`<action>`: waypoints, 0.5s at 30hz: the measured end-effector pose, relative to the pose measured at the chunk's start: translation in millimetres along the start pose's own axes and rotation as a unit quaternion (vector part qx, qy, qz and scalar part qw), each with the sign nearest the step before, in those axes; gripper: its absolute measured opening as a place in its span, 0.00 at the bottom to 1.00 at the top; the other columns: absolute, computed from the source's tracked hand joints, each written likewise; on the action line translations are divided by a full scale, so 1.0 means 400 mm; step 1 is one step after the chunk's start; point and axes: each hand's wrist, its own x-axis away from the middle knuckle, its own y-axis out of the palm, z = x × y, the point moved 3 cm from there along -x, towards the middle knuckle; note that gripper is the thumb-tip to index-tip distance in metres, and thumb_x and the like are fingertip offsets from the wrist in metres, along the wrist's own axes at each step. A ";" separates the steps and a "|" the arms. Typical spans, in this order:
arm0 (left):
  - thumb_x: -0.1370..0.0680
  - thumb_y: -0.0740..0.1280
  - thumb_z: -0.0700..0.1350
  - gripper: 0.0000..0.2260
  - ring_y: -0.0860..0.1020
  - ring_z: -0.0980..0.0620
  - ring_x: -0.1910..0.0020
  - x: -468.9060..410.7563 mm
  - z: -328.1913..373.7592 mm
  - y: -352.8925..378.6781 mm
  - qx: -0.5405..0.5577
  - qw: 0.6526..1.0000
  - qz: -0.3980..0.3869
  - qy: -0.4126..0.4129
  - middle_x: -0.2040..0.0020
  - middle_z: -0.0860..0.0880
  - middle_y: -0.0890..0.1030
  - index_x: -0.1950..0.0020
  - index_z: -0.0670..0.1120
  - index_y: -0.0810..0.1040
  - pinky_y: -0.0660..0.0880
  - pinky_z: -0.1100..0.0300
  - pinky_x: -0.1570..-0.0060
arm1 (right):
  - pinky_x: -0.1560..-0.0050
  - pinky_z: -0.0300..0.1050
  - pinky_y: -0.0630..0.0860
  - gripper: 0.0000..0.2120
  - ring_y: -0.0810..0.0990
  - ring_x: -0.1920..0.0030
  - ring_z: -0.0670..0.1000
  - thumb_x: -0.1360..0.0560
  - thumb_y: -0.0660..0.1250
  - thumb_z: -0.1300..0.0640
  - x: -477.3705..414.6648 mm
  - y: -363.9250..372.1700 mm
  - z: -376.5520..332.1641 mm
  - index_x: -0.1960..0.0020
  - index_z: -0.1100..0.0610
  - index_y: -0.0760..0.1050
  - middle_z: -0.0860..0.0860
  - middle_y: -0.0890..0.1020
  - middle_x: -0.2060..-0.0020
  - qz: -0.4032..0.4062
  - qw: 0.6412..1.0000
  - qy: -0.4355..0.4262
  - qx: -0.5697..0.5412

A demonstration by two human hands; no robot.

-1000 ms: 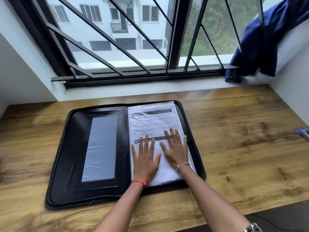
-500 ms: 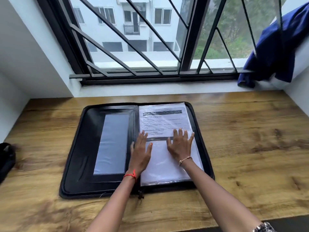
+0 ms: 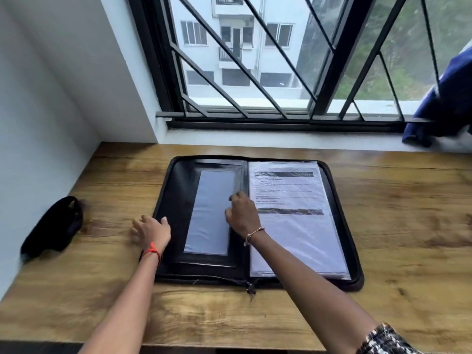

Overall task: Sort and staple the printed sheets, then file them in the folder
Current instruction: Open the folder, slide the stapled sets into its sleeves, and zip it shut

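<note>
Left hand rests loose-fingered at the folder's left edge. Right hand curls over its spine; I cannot tell what it grips.

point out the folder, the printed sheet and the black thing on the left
folder (image 3: 176,200): head view, bare black left flap
printed sheet (image 3: 296,241): head view, blank lower half
black thing (image 3: 55,226): head view, middle of its body

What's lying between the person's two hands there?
In the head view, the left half of the open folder, with its clear pocket, lies between the left hand and the right hand.
</note>
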 end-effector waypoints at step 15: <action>0.27 0.60 0.32 0.07 0.77 0.40 0.55 -0.099 -0.007 -0.090 0.131 0.983 -0.129 0.012 0.62 0.38 0.77 0.58 0.30 0.76 0.70 0.54 0.60 | 0.32 0.48 0.63 0.20 0.63 0.28 0.55 0.23 0.57 0.63 0.031 -0.007 0.006 0.32 0.65 0.64 0.57 0.61 0.27 -0.072 0.994 0.021 -0.075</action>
